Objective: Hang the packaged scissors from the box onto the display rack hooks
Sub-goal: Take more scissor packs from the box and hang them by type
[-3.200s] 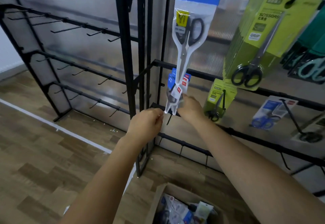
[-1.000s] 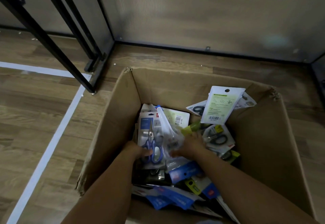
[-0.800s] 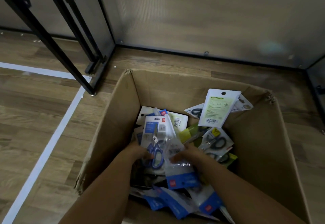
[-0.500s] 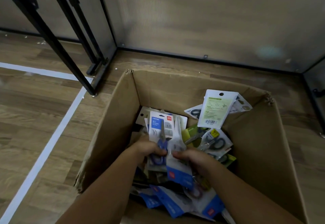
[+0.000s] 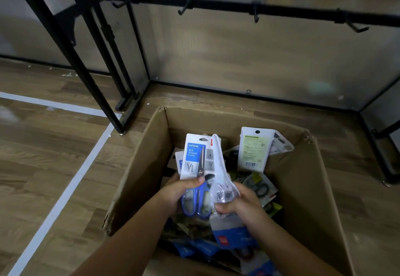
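Note:
Over the open cardboard box (image 5: pixel 307 180) my left hand (image 5: pixel 173 191) grips a carded pack of blue-handled scissors (image 5: pixel 194 158) marked HOME, held upright. My right hand (image 5: pixel 244 202) pinches a long clear pack with a barcode and a blue header (image 5: pixel 223 180), its blue end pointing down. The two packs touch side by side. Several more scissor packs lie in the box, among them a green-backed card (image 5: pixel 253 150) leaning at the back. The rack's lowest black bar (image 5: pixel 281 11) with hooks (image 5: pixel 184 9) runs across the top.
Black rack legs (image 5: pixel 91 76) stand on the wood floor left of the box, and another foot (image 5: pixel 387 176) at the right. A translucent panel (image 5: pixel 238 55) backs the rack. White tape lines (image 5: pixel 71 184) cross the floor on the left.
Both hands have lifted the two packs higher out of the box. The view has tilted up, bringing the rack's lowest bar and hooks into sight.

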Tool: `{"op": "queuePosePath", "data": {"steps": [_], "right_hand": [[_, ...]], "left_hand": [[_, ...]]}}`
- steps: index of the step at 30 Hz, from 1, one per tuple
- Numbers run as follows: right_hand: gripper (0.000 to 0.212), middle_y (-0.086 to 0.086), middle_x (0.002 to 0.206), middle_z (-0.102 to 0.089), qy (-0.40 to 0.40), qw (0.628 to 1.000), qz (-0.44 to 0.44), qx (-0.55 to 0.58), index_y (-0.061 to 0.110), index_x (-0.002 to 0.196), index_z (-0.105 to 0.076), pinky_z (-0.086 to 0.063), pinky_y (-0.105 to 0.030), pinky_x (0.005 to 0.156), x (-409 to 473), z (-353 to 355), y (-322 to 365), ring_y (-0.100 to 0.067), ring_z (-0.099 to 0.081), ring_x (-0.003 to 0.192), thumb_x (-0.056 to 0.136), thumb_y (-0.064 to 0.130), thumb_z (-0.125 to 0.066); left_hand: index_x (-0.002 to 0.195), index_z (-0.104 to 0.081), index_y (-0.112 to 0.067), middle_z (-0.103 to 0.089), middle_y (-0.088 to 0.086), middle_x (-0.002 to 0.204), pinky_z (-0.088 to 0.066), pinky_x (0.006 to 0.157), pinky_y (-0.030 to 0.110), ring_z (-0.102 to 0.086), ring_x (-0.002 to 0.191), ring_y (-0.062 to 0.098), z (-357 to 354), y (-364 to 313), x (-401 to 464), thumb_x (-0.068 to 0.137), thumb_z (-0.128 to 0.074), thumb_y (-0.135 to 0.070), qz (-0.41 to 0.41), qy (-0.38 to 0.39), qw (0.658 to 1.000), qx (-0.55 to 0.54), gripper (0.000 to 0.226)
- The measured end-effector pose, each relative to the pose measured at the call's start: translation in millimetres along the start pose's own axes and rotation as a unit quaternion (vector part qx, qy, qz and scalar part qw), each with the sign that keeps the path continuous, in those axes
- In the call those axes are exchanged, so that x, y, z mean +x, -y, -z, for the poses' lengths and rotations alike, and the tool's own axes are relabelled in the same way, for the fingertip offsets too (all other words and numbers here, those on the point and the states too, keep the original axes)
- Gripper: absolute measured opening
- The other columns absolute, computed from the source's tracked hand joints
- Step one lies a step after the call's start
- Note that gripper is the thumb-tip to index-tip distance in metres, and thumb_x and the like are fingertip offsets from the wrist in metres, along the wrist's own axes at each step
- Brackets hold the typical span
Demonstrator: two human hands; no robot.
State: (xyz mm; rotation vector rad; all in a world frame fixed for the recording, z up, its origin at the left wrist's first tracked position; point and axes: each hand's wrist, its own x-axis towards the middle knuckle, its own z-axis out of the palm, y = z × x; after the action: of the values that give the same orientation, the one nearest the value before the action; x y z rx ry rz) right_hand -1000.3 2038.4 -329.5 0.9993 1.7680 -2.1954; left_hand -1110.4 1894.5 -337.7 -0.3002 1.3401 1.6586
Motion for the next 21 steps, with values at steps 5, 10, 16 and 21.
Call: {"op": "queuePosePath", "data": {"steps": [5,10,16,21], "right_hand": [[0.041,-0.01,0.066,-0.068,0.04,0.998,0.045,0.001,0.003,0.092,-0.064,-0.05,-0.026,0.046,-16,2,17,-0.018,-0.062,0.052,0.062,-0.025,-0.067],[0.046,-0.012,0.073,-0.067,0.053,0.994,0.093,-0.026,-0.002,0.098,-0.062,-0.049,-0.025,0.046,-25,3,40,-0.015,-0.063,0.054,0.06,-0.027,-0.066],[0.047,-0.005,0.069,-0.065,0.045,0.986,0.149,-0.062,0.004,0.098,-0.06,-0.048,-0.023,0.046,-39,3,128,-0.009,-0.06,0.05,0.063,-0.027,-0.064],[0.061,0.01,0.076,-0.068,0.027,0.975,0.198,-0.096,0.025,0.1,-0.062,-0.052,-0.024,0.055,-83,-2,242,-0.005,-0.062,0.066,0.064,-0.024,-0.066]], "left_hand": [[0.116,-0.063,-0.008,-0.071,0.018,0.104,-0.055,0.08,0.046,-0.068,0.094,0.036,-7,-1,-18,0.056,-0.077,-0.004,-0.05,-0.014,0.999,-0.01,0.062],[0.109,-0.064,-0.007,-0.073,0.016,0.093,-0.057,0.057,0.038,-0.072,0.077,0.03,-18,-22,-41,0.056,-0.068,0.004,-0.09,0.012,0.995,-0.033,0.054],[0.112,-0.064,-0.011,-0.073,0.01,0.095,-0.059,0.063,0.038,-0.071,0.079,0.024,-59,-94,-81,0.059,-0.07,-0.003,-0.154,0.024,0.988,-0.018,0.054],[0.119,-0.058,-0.006,-0.069,0.016,0.11,-0.052,0.088,0.05,-0.066,0.102,0.033,-128,-184,-151,0.058,-0.075,-0.008,-0.23,0.031,0.972,0.02,0.063]]}}
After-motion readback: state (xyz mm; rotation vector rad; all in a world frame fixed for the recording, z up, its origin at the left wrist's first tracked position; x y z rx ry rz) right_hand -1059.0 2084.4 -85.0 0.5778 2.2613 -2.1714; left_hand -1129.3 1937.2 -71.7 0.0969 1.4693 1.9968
